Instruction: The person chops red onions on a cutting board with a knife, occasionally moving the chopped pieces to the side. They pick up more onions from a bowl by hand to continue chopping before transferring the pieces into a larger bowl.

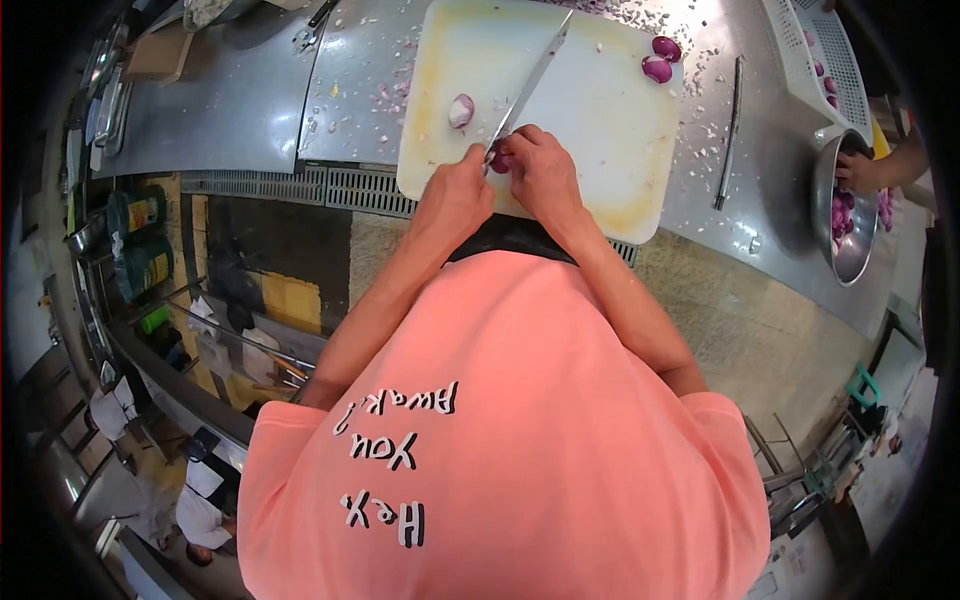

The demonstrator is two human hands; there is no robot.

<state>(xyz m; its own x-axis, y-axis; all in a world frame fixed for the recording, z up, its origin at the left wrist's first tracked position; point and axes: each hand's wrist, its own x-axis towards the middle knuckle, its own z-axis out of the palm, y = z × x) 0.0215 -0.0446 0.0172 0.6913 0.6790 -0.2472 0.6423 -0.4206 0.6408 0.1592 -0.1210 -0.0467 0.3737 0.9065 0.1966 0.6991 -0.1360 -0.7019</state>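
Observation:
My left hand [459,190] is closed around the handle of a long kitchen knife [533,83], whose blade points up and to the right across the white cutting board [610,160]. Beside it, the bent fingers of my right hand [543,172] grip a small purple onion [500,158] close to the knife's handle end. Fingers partly cover the onion, so its cut state cannot be made out. A paler onion piece [461,111] lies on the board left of the blade. Two purple onion pieces [657,69] rest near the board's far right corner.
Onion scraps dot the steel counter [690,180]. A dark narrow rod [730,135] lies right of the board. Farther right are a white perforated basket [850,75] and a steel bowl [853,262] of onions, with another person's hand [858,172] in the bowl.

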